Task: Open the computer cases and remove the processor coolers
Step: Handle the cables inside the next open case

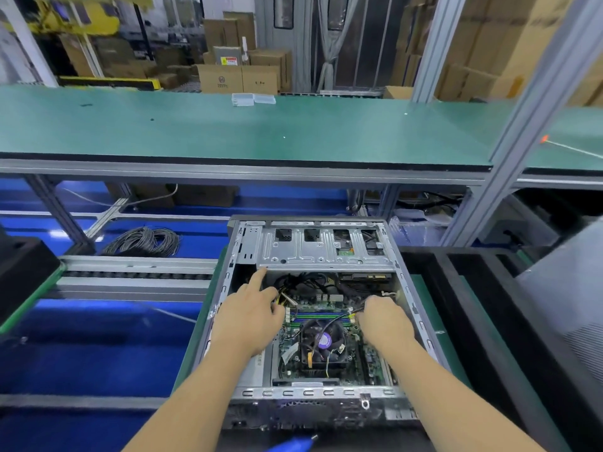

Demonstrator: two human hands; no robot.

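Note:
An open computer case (404,288) lies flat in front of me, its side panel off. Inside, the black processor cooler fan (321,344) with a purple centre sticker sits on the green motherboard (372,360). My left hand (251,318) is inside the case at the cooler's left, index finger pointing toward the metal drive cage (326,249), the other fingers curled at a bundle of yellow and black cables (287,296). My right hand (385,321) is at the cooler's upper right, fingers curled round a thin wire near the memory slots.
A long green workbench (261,132) runs across behind the case, with a small clear plastic box (253,99) on it. A coil of grey cable (143,241) lies lower left. A blue tool tip (293,443) shows at the bottom edge. A dark frame (473,288) stands right.

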